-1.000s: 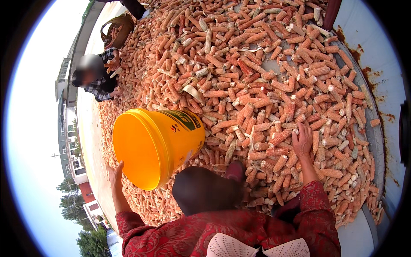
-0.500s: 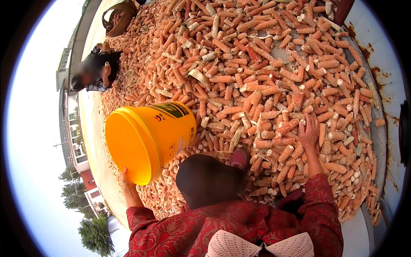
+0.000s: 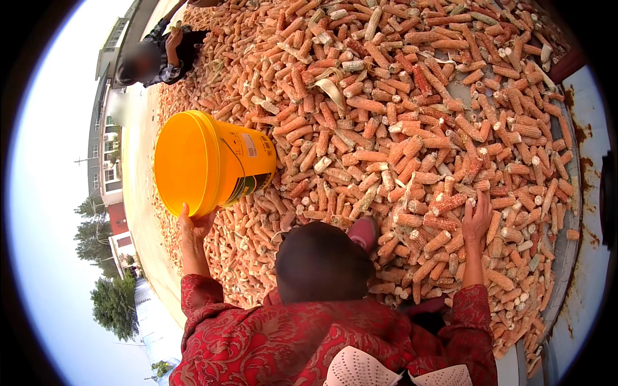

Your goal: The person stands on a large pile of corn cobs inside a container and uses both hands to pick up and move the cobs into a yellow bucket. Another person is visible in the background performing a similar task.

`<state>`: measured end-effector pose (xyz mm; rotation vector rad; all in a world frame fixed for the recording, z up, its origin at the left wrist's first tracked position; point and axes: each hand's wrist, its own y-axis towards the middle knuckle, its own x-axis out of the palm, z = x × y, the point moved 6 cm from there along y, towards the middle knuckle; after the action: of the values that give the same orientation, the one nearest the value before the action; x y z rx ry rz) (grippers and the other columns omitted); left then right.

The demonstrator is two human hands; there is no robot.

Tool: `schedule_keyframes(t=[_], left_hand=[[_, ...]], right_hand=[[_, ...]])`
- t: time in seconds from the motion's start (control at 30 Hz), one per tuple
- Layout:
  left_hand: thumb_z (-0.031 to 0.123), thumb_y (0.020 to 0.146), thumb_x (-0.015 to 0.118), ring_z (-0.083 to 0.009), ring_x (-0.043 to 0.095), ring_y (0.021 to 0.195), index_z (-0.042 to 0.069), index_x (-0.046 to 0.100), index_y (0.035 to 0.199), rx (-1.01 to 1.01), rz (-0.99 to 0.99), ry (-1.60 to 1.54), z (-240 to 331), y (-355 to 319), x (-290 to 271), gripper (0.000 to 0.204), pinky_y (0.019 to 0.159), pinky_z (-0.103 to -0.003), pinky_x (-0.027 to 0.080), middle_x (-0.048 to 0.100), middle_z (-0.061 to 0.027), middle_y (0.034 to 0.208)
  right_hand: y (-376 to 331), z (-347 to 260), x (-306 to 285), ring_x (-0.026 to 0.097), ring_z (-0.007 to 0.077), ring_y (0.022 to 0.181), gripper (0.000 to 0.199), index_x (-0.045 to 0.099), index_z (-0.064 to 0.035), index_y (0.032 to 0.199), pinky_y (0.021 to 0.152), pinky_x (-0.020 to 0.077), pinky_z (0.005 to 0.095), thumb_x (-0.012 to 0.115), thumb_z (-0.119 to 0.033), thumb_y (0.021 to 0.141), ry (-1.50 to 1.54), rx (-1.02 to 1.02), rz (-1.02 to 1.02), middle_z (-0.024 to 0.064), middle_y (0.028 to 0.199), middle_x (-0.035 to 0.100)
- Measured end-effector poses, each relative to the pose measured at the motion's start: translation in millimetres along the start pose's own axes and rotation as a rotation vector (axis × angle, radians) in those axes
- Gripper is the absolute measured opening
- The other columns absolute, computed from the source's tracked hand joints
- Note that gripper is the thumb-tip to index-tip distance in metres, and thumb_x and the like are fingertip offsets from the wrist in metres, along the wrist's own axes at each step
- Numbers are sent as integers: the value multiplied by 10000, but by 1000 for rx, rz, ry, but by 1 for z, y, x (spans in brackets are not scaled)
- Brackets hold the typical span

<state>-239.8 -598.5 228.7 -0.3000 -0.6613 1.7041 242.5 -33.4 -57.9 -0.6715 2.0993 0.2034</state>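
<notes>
Head view, looking down: a huge heap of orange corn cobs (image 3: 412, 128) fills nearly everything, spread over a pale floor (image 3: 589, 212) with rusty stains along the right edge. Next in size is the yellow plastic bucket (image 3: 206, 164), tipped on its side with its open mouth facing left and its base resting against the cobs. The person's red patterned sleeves (image 3: 283, 334) come up from the bottom edge, with a dark rounded knee (image 3: 322, 260) between them and a reddish shoe (image 3: 364, 231) just past it. The left hand (image 3: 193, 228) grips the bucket's lower rim, fingers curled over the edge. The right hand (image 3: 476, 220) lies flat and spread on the cobs, holding nothing that I can make out. Far off at top left, another person (image 3: 161, 55) crouches at the heap's edge.
</notes>
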Motion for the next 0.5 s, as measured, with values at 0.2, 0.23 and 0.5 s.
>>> schedule_keyframes(t=[0.2, 0.23, 0.5], left_hand=[[534, 869, 645, -412, 501, 1230, 56, 403, 1388, -22, -224, 23, -69, -54, 25, 746, 917, -528, 504, 475, -244, 1359], [513, 858, 673, -390, 542, 1194, 59, 419, 1382, -127, -319, 87, -108, -68, 31, 738, 898, -492, 519, 521, -240, 1317], [174, 888, 695, -178, 644, 963, -10, 627, 1169, 327, -483, 1077, -226, 88, 152, 343, 812, -330, 537, 669, -108, 1112]], right_hand=[[4, 7, 0, 385, 365, 1328, 483, 483, -71, 1377, 1081, 327, 502, 465, -368, 996, -30, -46, 42, 154, 1383, 494], [2, 9, -1, 389, 366, 1323, 481, 484, -69, 1375, 1079, 329, 502, 466, -366, 996, -43, -68, 54, 158, 1378, 497], [1, -8, 0, 395, 370, 1307, 489, 477, -45, 1371, 1076, 323, 497, 451, -365, 1001, -19, 2, -39, 177, 1379, 486]])
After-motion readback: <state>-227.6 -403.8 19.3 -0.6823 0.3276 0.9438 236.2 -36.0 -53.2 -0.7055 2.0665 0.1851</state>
